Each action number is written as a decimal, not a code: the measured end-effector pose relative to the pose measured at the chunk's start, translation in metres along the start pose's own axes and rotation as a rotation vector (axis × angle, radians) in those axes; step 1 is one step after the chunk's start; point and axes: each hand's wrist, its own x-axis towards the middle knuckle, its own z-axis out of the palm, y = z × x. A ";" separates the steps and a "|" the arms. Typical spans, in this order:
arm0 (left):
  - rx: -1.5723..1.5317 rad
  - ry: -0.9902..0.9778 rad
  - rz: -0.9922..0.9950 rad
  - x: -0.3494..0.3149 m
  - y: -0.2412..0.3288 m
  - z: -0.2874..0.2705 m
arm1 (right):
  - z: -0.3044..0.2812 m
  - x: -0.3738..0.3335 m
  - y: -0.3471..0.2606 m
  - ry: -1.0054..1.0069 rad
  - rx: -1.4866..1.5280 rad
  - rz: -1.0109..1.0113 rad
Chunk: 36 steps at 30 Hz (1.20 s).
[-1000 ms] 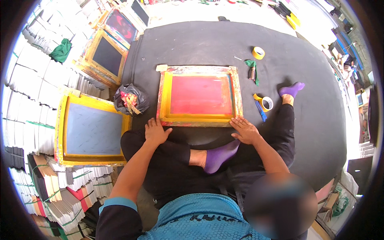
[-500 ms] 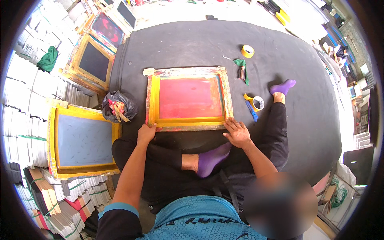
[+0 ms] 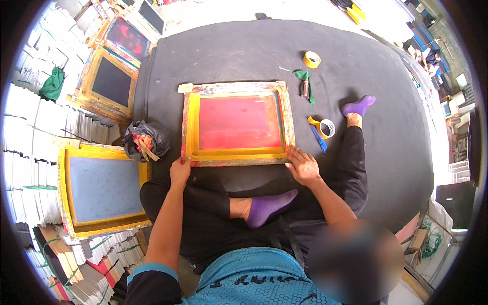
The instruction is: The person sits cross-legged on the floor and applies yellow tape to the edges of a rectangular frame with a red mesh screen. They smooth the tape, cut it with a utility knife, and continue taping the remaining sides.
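A wooden screen printing frame [image 3: 239, 158] lies on the black-covered surface before me. Its mesh [image 3: 239, 122] is pinkish red, bordered inside by yellow tape, and paint stains mark the wood. My left hand [image 3: 180, 172] is closed on the near left corner, thumb along the edge. At the near right corner, my right hand [image 3: 305, 168] holds the frame with its fingers over the wood and its thumb by the near edge. Part of each grip is hidden beneath the frame.
Right of the frame lie yellow tape rolls [image 3: 311, 59] [image 3: 327, 128], a blue tool [image 3: 319, 138] and a green cloth [image 3: 311, 89] beside a small bottle. A black bag [image 3: 158, 134] with scraps sits left, near another screen [image 3: 104, 185]. Paper stacks [image 3: 30, 152] line the far left.
The whole view has shifted slightly, so things appear a little further left and up. Both hands stay on the same corners of the frame.
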 end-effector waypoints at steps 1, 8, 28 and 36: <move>-0.011 0.005 0.002 -0.002 0.002 0.001 | -0.002 0.001 -0.002 0.051 0.028 0.025; -0.148 0.012 -0.023 -0.004 0.026 -0.005 | -0.018 0.010 -0.008 -0.058 0.170 0.129; -0.674 -0.327 0.025 -0.021 0.078 0.076 | -0.013 0.092 0.008 -0.221 -0.163 -0.302; -0.919 -0.244 0.076 0.050 0.070 0.058 | -0.002 0.102 -0.107 -0.168 -0.100 -0.246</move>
